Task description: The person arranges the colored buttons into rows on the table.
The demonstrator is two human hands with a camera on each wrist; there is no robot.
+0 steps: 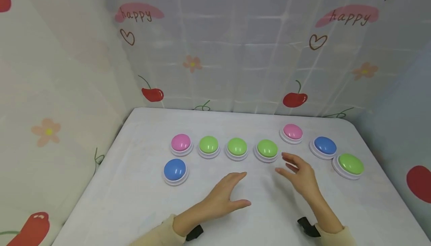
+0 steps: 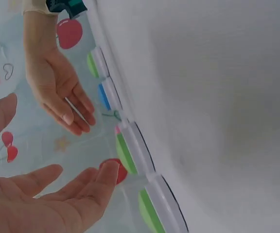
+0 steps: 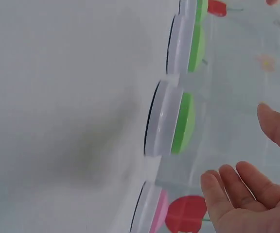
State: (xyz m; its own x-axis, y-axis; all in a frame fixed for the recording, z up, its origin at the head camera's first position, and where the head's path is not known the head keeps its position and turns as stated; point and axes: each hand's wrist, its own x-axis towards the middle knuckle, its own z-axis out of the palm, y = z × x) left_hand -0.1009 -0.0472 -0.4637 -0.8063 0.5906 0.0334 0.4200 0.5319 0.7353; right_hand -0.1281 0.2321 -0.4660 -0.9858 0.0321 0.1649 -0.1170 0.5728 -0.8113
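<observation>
Both hands hover over the white table and hold nothing. My left hand (image 1: pixel 220 197) is in front of the middle green button (image 1: pixel 237 147), thumb and fingers spread apart. My right hand (image 1: pixel 301 175) hangs just right of the right-hand green button (image 1: pixel 267 149) in the row, its fingers slightly bent and apart from it. In the left wrist view the left hand's fingers (image 2: pixel 101 189) are loosely extended. The right wrist view has the right hand (image 3: pixel 256 204) beside a green button (image 3: pixel 183 124), with a gap between them. Every button is a coloured dome on a white round base.
At the row's left are another green button (image 1: pixel 208 145) and a pink button (image 1: pixel 180 143); a blue button (image 1: pixel 175 170) sits nearer me. On the right stand a pink button (image 1: pixel 292 132), a blue button (image 1: pixel 324 146) and a green button (image 1: pixel 350 164). Printed curtains (image 1: pixel 235 51) border the table (image 1: pixel 141 201).
</observation>
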